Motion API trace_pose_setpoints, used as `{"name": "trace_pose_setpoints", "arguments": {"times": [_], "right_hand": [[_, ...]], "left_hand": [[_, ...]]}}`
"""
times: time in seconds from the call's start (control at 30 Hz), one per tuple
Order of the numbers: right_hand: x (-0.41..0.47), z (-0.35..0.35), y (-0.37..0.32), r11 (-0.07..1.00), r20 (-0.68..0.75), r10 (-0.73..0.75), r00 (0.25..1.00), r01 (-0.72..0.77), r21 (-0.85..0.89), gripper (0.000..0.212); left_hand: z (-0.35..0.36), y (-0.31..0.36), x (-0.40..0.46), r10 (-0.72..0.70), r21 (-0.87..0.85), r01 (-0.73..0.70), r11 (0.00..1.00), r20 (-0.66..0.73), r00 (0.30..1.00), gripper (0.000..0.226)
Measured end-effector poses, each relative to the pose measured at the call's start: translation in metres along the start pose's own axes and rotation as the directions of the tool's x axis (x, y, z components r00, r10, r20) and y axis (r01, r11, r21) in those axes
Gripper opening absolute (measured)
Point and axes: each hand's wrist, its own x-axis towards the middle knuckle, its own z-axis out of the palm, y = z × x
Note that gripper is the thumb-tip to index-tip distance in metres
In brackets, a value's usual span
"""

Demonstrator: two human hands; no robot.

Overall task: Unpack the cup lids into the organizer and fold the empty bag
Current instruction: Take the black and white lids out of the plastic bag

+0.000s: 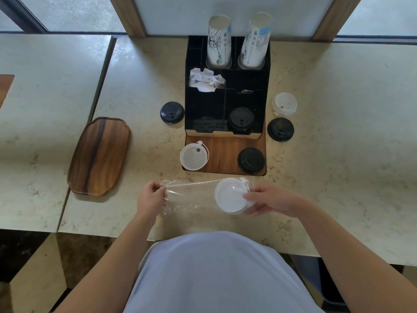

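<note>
Fingers of the left hand [150,197] pinch one end of the clear bag [187,197], while the right hand [270,199] grips the white lids [231,195] through the bag's other end, near the tabletop's [338,154] front edge. Just behind stands the black organizer [226,86], holding one black lid [241,120], crumpled paper [205,81] and two cup stacks [237,39]. More lids lie loose around it. A wooden tray [99,155] sits toward the left edge.
</note>
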Motion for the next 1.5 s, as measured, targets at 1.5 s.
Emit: {"name": "trace_pose_setpoints", "arguments": {"times": [1.5], "right_hand": [[0.091, -0.015, -0.152, 0.830, -0.560, -0.501, 0.659, 0.182, -0.528, 0.048]], "left_hand": [[0.001, -0.006, 0.021, -0.076, -0.439, 0.136, 0.888, 0.153, 0.985, 0.005]]}}
